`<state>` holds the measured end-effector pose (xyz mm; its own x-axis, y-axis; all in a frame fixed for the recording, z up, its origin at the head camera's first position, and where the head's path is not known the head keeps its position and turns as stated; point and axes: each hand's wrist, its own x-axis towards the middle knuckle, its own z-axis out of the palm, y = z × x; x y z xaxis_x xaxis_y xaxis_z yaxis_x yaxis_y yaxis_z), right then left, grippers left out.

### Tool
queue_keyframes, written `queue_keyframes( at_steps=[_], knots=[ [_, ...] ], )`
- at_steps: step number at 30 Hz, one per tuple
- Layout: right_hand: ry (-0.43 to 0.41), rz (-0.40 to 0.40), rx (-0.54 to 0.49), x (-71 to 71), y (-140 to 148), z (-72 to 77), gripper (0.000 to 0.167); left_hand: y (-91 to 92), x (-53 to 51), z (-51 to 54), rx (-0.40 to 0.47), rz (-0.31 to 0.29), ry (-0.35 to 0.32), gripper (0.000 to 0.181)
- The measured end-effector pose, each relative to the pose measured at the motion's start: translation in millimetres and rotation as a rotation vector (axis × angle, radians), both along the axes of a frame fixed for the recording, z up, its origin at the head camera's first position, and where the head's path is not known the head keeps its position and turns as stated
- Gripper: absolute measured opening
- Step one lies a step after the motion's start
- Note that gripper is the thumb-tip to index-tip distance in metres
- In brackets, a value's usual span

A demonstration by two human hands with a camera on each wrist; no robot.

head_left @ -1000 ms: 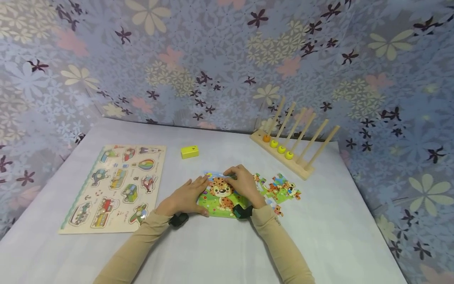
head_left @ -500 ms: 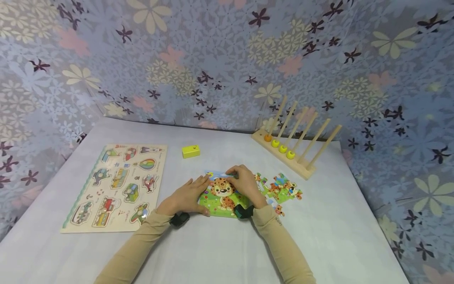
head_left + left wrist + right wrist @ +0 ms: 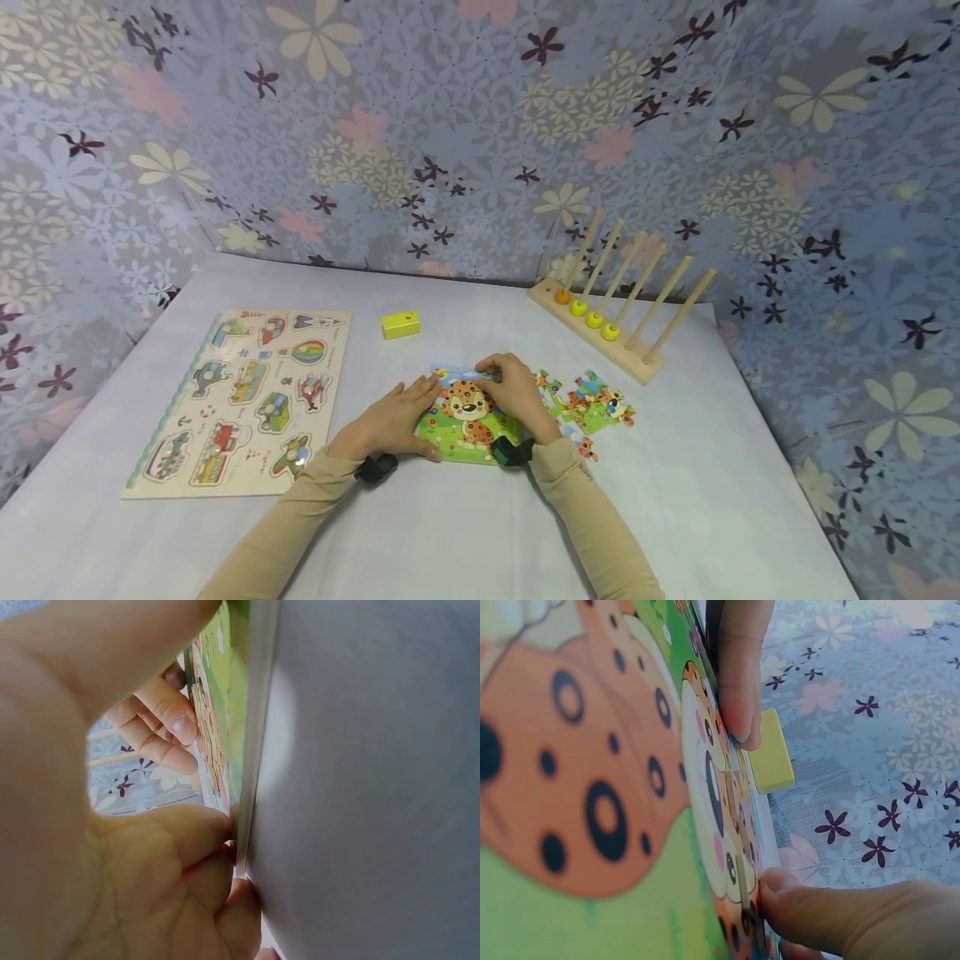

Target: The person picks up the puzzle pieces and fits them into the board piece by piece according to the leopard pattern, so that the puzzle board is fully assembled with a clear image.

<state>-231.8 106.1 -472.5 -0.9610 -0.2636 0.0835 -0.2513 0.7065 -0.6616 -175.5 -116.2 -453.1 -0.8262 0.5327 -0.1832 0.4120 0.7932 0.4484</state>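
Note:
In the head view a jigsaw puzzle (image 3: 468,429) with a spotted leopard cub on green grass lies flat on the table. My left hand (image 3: 390,421) rests at its left side with fingers stretched along the edge, thumb by the near-left corner. Seen in the left wrist view, the left fingers (image 3: 202,862) touch the board's rim. My right hand (image 3: 517,392) bends over the puzzle's far-right part, thumb and fingers close together. A slightly raised puzzle piece (image 3: 746,889) sits under the right thumb (image 3: 817,911) in the right wrist view. The right fingertips are partly hidden.
Several loose puzzle pieces (image 3: 596,400) lie to the right. A wooden peg stand (image 3: 630,358) with orange and yellow beads stands at the back right. A yellow block (image 3: 401,325) lies behind the puzzle, and a vehicle picture board (image 3: 300,446) is on the left.
Both hands stay in nearly the same place on the puzzle. The head view shifts slightly; no object has visibly moved.

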Motion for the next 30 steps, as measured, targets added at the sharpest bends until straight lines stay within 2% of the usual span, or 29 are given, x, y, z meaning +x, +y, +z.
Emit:
queue_keyframes(
  at_steps=[13, 17, 19, 20, 24, 26, 27, 30],
  knots=[
    [0.004, 0.012, -0.019, -0.6, 1.1, -2.3, 0.019, 0.2, -0.7, -2.0, 0.002, -0.003, 0.002, 0.107],
    [-0.064, 0.049, -0.105, -3.4, 9.8, 0.8, 0.023, 0.3, -0.8, -1.7, 0.001, 0.004, 0.000, 0.107],
    [-0.109, 0.058, -0.195, -5.4, 18.6, 4.1, 0.026, 0.7, -0.3, -0.9, 0.005, 0.007, -0.004, 0.107],
    [-0.134, 0.060, -0.241, -4.1, 23.4, 11.1, 0.028, 0.8, -0.1, -0.7, 0.005, 0.008, -0.005, 0.108],
    [-0.173, -0.006, -0.349, -6.7, 50.5, 24.8, 0.036, 0.0, 0.5, 0.3, 0.012, 0.009, -0.010, 0.108],
    [-0.175, -0.060, -0.334, -8.8, 67.6, 28.1, 0.038, 0.0, 0.2, -0.3, 0.010, 0.010, -0.009, 0.108],
    [-0.175, -0.089, -0.319, -11.9, 76.7, 24.7, 0.039, 0.0, -0.1, -0.6, 0.008, 0.010, -0.010, 0.108],
    [-0.183, -0.115, -0.239, -15.1, 99.1, 20.9, 0.039, 0.6, -1.4, -1.7, -0.001, 0.009, -0.008, 0.108]
  ],
)
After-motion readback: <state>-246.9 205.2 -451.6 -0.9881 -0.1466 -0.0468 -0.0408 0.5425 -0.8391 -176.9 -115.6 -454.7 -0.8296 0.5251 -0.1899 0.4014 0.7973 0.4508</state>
